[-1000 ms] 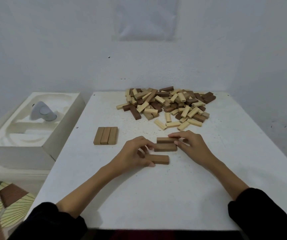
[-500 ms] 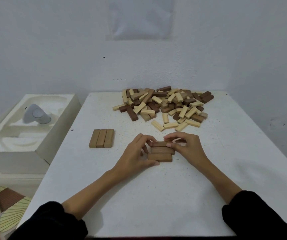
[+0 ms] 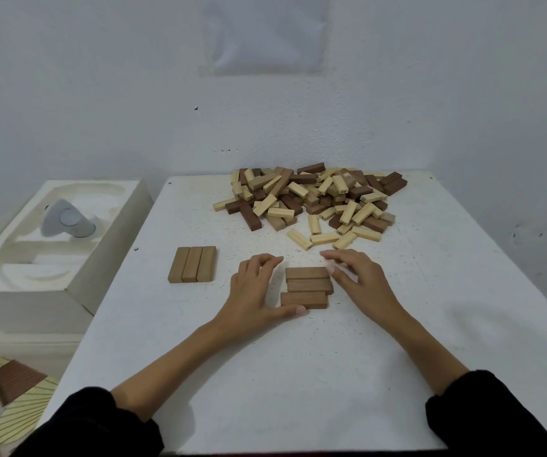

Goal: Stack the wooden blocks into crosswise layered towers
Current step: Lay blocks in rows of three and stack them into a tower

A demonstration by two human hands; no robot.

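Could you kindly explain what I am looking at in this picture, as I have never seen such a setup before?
There is no machine here: a person wears a camera on the head, so the one view looks forward and down from their eyes. On the white table lie a pile of loose wooden blocks, a row of three light blocks, and three brown blocks side by side. The left hand and right hand flank and touch these; nothing is lifted.

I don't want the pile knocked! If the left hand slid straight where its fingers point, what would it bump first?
Probably a loose pale block at the near edge of the pile: the left hand points away and rightward, past the brown row. Depth is uncertain.
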